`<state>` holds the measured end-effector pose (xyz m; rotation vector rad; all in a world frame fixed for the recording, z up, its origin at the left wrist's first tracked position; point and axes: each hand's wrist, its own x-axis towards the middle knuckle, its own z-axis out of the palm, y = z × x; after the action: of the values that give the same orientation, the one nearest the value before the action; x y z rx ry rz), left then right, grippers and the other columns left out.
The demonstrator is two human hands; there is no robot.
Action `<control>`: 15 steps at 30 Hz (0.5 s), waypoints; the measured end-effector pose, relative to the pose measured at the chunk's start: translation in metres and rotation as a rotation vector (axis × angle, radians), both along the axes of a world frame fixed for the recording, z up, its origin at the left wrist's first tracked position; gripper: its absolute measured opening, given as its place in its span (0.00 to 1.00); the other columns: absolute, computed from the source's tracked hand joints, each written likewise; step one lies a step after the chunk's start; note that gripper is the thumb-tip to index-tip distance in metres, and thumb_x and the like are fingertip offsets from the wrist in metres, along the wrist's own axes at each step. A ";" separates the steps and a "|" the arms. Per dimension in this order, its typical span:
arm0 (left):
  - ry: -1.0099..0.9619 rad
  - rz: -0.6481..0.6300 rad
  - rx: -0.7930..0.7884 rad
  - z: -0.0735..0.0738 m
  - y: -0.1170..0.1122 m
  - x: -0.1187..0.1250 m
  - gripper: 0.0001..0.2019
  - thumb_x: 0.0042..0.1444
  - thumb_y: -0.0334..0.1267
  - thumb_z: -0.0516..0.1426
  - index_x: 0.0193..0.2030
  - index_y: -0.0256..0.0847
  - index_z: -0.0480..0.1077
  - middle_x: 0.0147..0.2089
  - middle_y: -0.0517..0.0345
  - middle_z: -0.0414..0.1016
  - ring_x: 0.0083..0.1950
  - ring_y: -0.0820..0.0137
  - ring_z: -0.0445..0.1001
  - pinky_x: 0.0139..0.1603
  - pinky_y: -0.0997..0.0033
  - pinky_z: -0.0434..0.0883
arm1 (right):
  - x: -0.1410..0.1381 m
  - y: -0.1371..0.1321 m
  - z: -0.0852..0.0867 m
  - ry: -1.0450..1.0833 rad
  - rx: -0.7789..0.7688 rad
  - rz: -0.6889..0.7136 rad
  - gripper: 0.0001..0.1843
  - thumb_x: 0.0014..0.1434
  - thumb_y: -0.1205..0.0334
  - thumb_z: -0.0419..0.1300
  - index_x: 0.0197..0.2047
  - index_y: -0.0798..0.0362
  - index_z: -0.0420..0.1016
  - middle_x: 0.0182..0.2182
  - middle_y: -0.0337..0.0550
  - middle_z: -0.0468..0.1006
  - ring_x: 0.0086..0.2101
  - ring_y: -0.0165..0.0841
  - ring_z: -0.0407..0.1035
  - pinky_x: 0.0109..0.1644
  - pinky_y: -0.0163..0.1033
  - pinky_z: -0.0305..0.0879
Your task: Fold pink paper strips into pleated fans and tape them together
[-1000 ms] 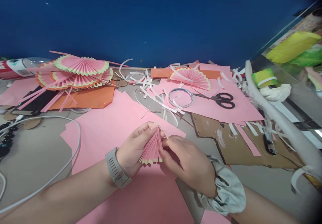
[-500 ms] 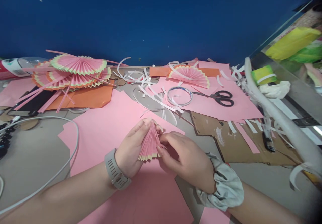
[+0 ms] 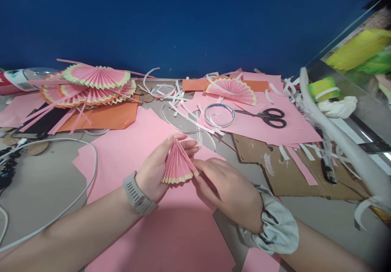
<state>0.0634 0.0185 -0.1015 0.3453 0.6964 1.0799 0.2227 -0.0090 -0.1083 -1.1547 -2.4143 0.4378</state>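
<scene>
A pleated pink paper fan (image 3: 177, 164) with a pale yellow edge is held over pink paper sheets (image 3: 119, 158), its narrow point upward and its wide edge toward me. My left hand (image 3: 155, 164) is closed around its left side and top, with fingers behind it. My right hand (image 3: 224, 186) pinches the gathered folds at the fan's lower right corner between thumb and fingers. Beyond the hands lie a roll of tape (image 3: 219, 116) and black-handled scissors (image 3: 271, 118) on more pink paper.
Finished-looking pleated fans (image 3: 97, 80) are stacked at the far left on orange paper (image 3: 113, 117). White paper strips (image 3: 180, 105) are scattered at the back. To the right are cardboard (image 3: 287, 178), a cutter (image 3: 328, 171) and a white foam tube (image 3: 332, 141). A white cable (image 3: 94, 170) loops at left.
The fan has spread wider and shifted slightly left and up. My left fingers have opened out somewhat behind it, while my right hand keeps its pinch at the corner.
</scene>
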 end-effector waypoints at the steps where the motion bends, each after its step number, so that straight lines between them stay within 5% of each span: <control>1: 0.026 -0.005 0.008 0.000 0.000 0.000 0.11 0.60 0.40 0.51 0.37 0.36 0.70 0.36 0.52 0.76 0.39 0.68 0.76 0.44 0.68 0.72 | 0.000 0.000 -0.001 -0.005 0.038 0.012 0.12 0.61 0.68 0.48 0.47 0.58 0.66 0.32 0.44 0.74 0.34 0.34 0.65 0.40 0.41 0.63; 9: -0.121 -0.041 -0.090 0.000 0.002 -0.002 0.13 0.63 0.39 0.47 0.31 0.39 0.66 0.43 0.57 0.76 0.48 0.69 0.74 0.53 0.65 0.68 | 0.003 0.003 -0.003 -0.099 0.204 0.100 0.18 0.60 0.75 0.44 0.52 0.67 0.63 0.29 0.48 0.73 0.31 0.37 0.65 0.36 0.43 0.65; 15: -0.178 -0.034 -0.177 0.000 0.003 -0.001 0.11 0.63 0.39 0.47 0.34 0.38 0.65 0.49 0.54 0.73 0.54 0.67 0.71 0.61 0.62 0.61 | 0.005 0.003 -0.001 -0.084 0.217 0.089 0.16 0.60 0.76 0.43 0.45 0.64 0.68 0.29 0.48 0.74 0.31 0.37 0.65 0.36 0.42 0.66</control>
<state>0.0624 0.0216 -0.1019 0.1064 0.6193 0.9949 0.2277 -0.0058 -0.1096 -0.9931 -2.5193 0.1502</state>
